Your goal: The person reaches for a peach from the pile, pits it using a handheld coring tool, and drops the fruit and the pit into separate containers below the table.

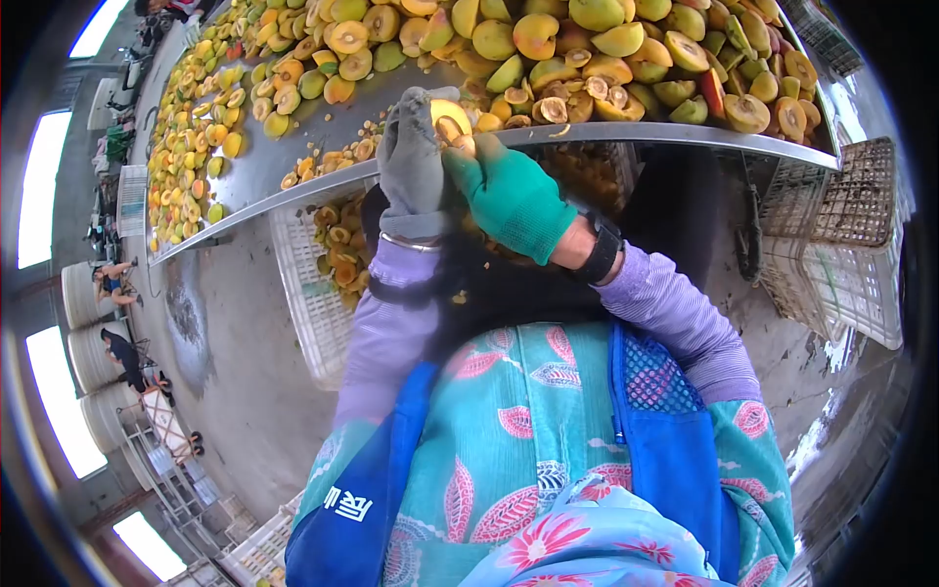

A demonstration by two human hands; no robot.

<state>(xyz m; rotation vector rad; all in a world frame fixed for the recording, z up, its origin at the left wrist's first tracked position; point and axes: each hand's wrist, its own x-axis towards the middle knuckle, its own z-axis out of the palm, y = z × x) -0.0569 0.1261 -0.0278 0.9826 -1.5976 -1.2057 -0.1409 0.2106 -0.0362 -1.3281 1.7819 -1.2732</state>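
Note:
My left hand [413, 161], in a grey glove, is closed around a yellow-fleshed peach half [450, 117], its cut face turned toward my right hand. In a green glove, my right hand [516, 203] has its thumb and fingers pinched together against the brownish hollow of that half. Whether a small tool sits in those fingers is hidden. Both hands are just over the near edge of a metal table [293, 191]. Beyond them, cut and whole peaches [536, 37] lie in a heap, with small brown pits and scraps near the rim.
Under the table edge, a white plastic crate [311, 293] contains more fruit halves. Stacked crates [831, 235] stand at the right on the concrete floor [235, 362]. Far to the left are other people [124, 357], large pale tanks [88, 352] and a metal rack [176, 479].

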